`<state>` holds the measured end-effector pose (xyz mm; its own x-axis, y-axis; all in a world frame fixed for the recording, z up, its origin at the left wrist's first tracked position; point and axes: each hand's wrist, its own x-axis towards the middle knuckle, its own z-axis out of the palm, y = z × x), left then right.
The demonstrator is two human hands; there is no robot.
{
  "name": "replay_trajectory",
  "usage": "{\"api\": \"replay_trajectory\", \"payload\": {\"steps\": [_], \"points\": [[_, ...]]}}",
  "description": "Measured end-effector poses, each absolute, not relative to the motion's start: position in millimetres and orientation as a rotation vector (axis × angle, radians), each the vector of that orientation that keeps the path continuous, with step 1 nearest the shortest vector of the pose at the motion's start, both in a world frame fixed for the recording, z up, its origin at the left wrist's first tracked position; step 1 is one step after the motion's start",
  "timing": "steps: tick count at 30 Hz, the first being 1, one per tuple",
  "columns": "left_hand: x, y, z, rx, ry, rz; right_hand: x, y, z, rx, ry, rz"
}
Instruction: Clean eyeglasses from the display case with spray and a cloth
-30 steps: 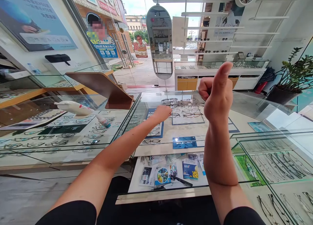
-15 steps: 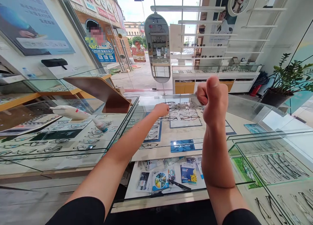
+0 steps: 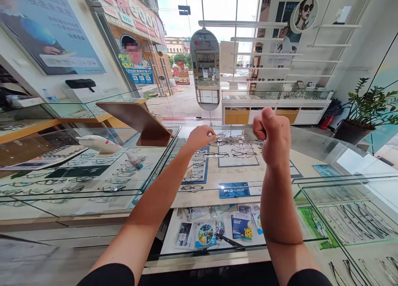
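My left hand (image 3: 200, 138) reaches over the glass counter, thumb and fingers pinched beside several pairs of eyeglasses (image 3: 244, 155). Thin frame parts show at its fingertips, but I cannot tell whether it grips one. My right hand (image 3: 273, 132) is raised in front of the counter as a fist, thumb on top. What it holds, if anything, is hidden. A dark-rimmed pair (image 3: 217, 155) lies just below my left hand. Some glasses rest on a white, blue-edged display sheet (image 3: 224, 162). Another pair of glasses (image 3: 192, 188) lies nearer to me.
Glass showcases with glasses stand at left and right. A brown slanted stand (image 3: 137, 120), white hand model (image 3: 98, 145) and small bottle (image 3: 134, 161) are on the left. Below lie leaflets (image 3: 205, 234) and a black pen (image 3: 229, 239). An oval mirror (image 3: 205, 70) stands beyond.
The view has tilted up slightly, so the scene sits lower and further right. My left hand has turned, its pinched fingers now showing by the glasses. My right hand stays a fist.
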<state>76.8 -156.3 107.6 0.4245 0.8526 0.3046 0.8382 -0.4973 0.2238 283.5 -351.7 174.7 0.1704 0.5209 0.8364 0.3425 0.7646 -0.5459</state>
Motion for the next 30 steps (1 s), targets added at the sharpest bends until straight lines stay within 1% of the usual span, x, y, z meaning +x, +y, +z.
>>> {"api": "replay_trajectory", "payload": {"steps": [3,5,8,11,17,21,23,30], "points": [[59,-191,129,2.350,1.200,1.093,273,-352,174,-0.739,-1.444,0.211],[47,-212,138,2.156,0.969,1.247,266,-351,172,-0.702,-1.450,0.254],[34,-239,145,1.974,0.758,1.273,258,-347,168,-0.634,-1.471,0.330],[25,-259,150,1.885,0.670,1.250,249,-343,162,-0.607,-1.489,0.454],[20,-294,162,1.793,0.503,1.308,223,-343,156,-0.510,-1.299,0.849],[22,-307,164,1.740,0.484,1.362,210,-345,156,-0.477,-1.255,1.100],[23,-310,164,1.709,0.500,1.409,208,-345,154,-0.489,-1.270,1.088],[28,-312,161,1.695,0.538,1.525,205,-340,142,-0.502,-1.403,0.777]]}}
